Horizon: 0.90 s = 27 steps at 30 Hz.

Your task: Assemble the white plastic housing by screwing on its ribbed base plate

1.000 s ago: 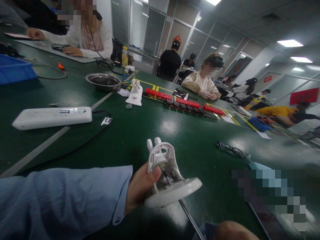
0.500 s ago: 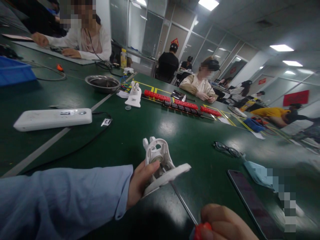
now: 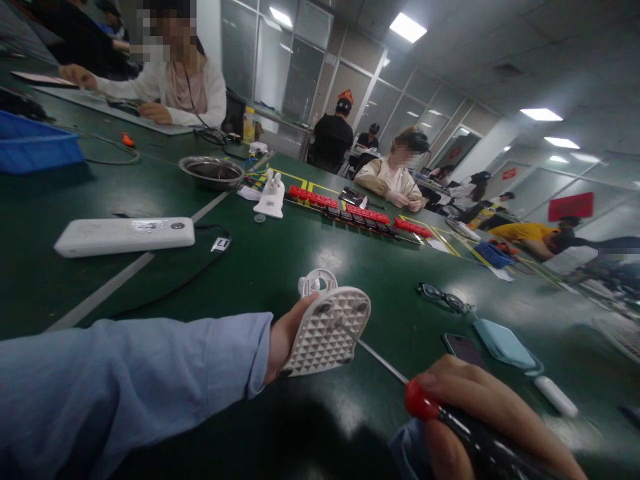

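Bin (image 3: 37, 148) of blue plastic sits at the far left of the green table (image 3: 280, 257); a white power strip (image 3: 125, 235) lies nearer, at ten o'clock from the left hand (image 3: 285, 333), its black cord (image 3: 190, 280) trailing toward the sleeve (image 3: 130, 393); a steel bowl (image 3: 213, 171) and a second white bracket (image 3: 271, 197) stand further off at twelve o'clock; the left hand is closed on a white plastic bracket (image 3: 325, 327), tilted so its ribbed underside faces the camera (thumb on the rim); a screwdriver (image 3: 430, 407) touches that underside with its tip, its red and black handle wrapped in the right hand (image 3: 480, 413) at four o'clock; glasses (image 3: 443, 298), a phone (image 3: 463, 347) and a pale blue case (image 3: 505, 341) lie to the right.
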Each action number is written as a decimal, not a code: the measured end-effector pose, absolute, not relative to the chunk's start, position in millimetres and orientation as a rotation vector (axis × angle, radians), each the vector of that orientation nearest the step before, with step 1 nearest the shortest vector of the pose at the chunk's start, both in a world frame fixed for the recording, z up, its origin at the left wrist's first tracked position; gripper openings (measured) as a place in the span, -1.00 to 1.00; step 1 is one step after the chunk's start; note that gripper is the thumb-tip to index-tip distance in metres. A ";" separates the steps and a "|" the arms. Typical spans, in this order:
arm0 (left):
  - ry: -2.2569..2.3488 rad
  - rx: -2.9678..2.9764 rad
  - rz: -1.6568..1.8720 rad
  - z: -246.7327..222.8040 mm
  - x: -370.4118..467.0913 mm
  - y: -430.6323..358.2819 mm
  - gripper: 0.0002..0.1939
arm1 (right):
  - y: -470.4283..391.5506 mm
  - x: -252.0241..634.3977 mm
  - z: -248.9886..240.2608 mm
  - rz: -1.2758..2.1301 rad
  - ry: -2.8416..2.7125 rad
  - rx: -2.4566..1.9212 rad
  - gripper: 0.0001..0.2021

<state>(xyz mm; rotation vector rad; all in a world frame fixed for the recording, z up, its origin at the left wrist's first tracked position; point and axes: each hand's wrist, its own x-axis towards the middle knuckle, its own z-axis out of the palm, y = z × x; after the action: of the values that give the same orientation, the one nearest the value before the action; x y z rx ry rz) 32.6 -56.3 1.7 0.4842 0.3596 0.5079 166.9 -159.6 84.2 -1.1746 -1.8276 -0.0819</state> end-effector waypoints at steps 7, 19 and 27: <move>0.345 0.372 0.466 4.4 31.0 -48.2 -0.40 | -155.8 165.4 79.6 -0.056 -1.837 -1.078 -0.87; 0.379 0.364 0.419 7.8 30.4 -46.6 -0.43 | -152.2 174.8 81.6 0.063 -1.959 -1.086 -0.78; 0.431 0.393 0.441 5.5 31.4 -47.2 -0.42 | -154.5 179.7 73.5 0.001 -1.750 -1.059 -0.85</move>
<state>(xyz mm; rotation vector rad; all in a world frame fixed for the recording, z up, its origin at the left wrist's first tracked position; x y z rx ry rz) 31.4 -47.2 5.5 0.3932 0.4308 0.4413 179.7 -154.5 73.5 -1.0590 -1.7504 0.0009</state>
